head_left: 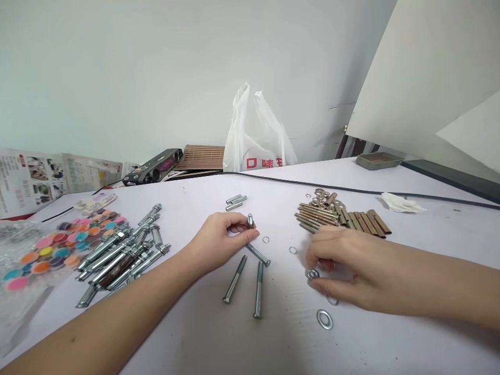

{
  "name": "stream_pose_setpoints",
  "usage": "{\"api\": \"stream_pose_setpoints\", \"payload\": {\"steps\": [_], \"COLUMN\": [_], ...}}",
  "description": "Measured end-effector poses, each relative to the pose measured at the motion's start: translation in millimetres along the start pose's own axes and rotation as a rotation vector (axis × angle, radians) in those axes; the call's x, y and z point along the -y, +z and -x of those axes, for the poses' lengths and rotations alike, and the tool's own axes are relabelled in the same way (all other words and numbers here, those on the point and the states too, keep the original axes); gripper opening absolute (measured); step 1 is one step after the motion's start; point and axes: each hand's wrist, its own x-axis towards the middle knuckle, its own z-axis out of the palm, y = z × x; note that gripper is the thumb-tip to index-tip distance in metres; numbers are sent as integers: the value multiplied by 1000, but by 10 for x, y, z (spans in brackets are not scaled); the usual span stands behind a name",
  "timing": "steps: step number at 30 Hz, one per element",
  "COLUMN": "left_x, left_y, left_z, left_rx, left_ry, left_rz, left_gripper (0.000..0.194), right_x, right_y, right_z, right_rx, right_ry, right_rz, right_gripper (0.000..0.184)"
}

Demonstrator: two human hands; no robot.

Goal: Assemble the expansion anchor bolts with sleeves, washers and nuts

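My left hand (224, 237) is closed, and a short shiny metal cylinder (250, 220) stands up between its thumb and fingers. Whether that is a sleeve or the end of a bolt, I cannot tell. Just below it lie three bolts with flared heads, the largest in view being the near bolt (259, 291). My right hand (339, 260) pinches a steel nut (312, 273) between thumb and fingertips, low over the table. Around it are a thin ring (292, 250), another ring (332, 300) partly under the thumb, and a flat washer (324, 319).
Assembled expansion bolts (121, 255) are heaped on the left beside colourful discs (58, 242) and a plastic bag (23, 291). Brassy rods (316, 213) and sleeves (365, 223) lie behind my right hand. Small silver sleeves (236, 202) and a white carrier bag (258, 140) are farther back.
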Motion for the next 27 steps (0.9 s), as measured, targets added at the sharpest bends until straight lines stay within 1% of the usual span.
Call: {"api": "stream_pose_setpoints", "payload": {"steps": [3, 5, 7, 9, 13, 15, 17, 20, 25, 27], "left_x": [-6, -7, -8, -9, -4, 1, 7, 14, 9, 5], "left_y": [-1, -1, -2, -4, -6, -5, -4, -5, -11, -12], "left_z": [2, -1, -3, -4, -3, -3, -1, 6, 18, 22], "left_rx": [2, 4, 7, 5, 5, 6, 5, 7, 12, 13], "left_ry": [6, 11, 13, 11, 15, 22, 24, 23, 27, 27], "left_rz": [-19, -21, -19, -19, -14, -17, -19, -20, -25, -25], "left_gripper": [23, 23, 23, 23, 24, 24, 25, 25, 26, 25], "right_x": [1, -14, -27, -29, -1, 13, 20, 22, 47, 78], "right_y": [15, -7, -51, -104, -169, -168, -157, -150, -178, -193], "right_z": [-6, 13, 59, 118, 180, 164, 138, 120, 165, 186], "right_rx": [-26, -46, -44, 11, 177, 213, 235, 260, 217, 245], "right_ry": [36, 67, 68, 41, 0, -6, -13, -16, 22, 52], "right_rz": [4, 13, 9, -12, -56, -59, -64, -76, -151, -202], "right_gripper": [20, 26, 30, 28, 19, 15, 13, 16, 16, 17]}}
